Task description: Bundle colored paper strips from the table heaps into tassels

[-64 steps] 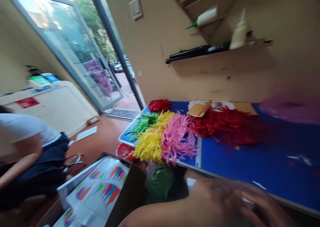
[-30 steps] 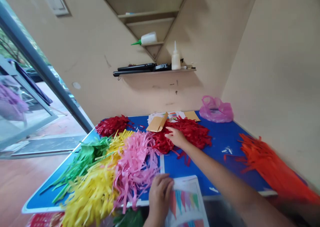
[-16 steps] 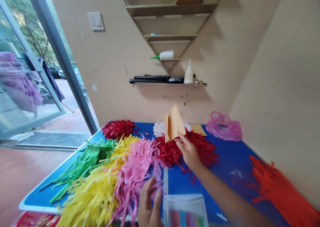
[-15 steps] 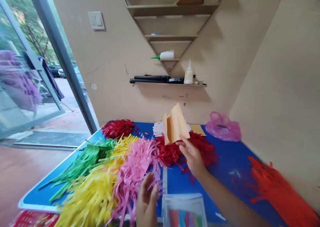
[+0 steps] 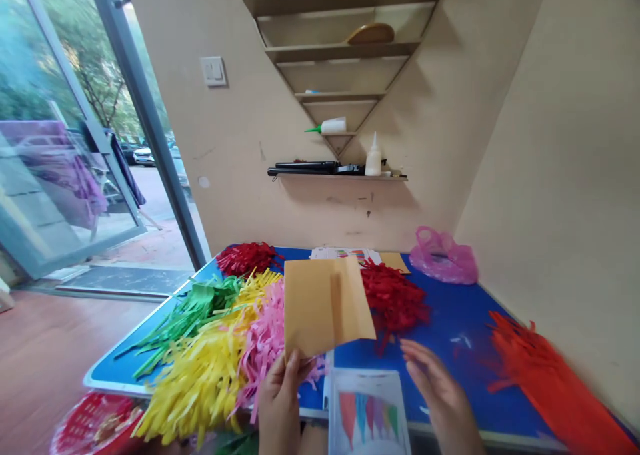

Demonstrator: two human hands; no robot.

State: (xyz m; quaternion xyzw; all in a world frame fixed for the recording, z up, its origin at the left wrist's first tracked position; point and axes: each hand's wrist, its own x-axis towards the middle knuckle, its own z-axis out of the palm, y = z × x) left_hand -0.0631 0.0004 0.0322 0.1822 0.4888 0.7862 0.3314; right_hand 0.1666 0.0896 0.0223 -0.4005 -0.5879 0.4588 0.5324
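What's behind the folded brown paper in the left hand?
Past the edges of the brown paper, pink strips, red strips and printed sheets show; anything directly behind is covered.

Daylight enters from the glass door (image 5: 55, 148) between nine and ten o'clock, pale and nearly washed out beyond the pane, while the room is only moderately lit and soft shadows fall rightward from the triangular shelf (image 5: 340, 53) at twelve and beneath the narrow ledge (image 5: 395, 178) near the centre. The brown paper (image 5: 309, 305) at six o'clock darkens along its fold. Blur softens the right hand (image 5: 440, 395) at five, and wide-angle stretching smears the orange strips (image 5: 560, 388) at four.
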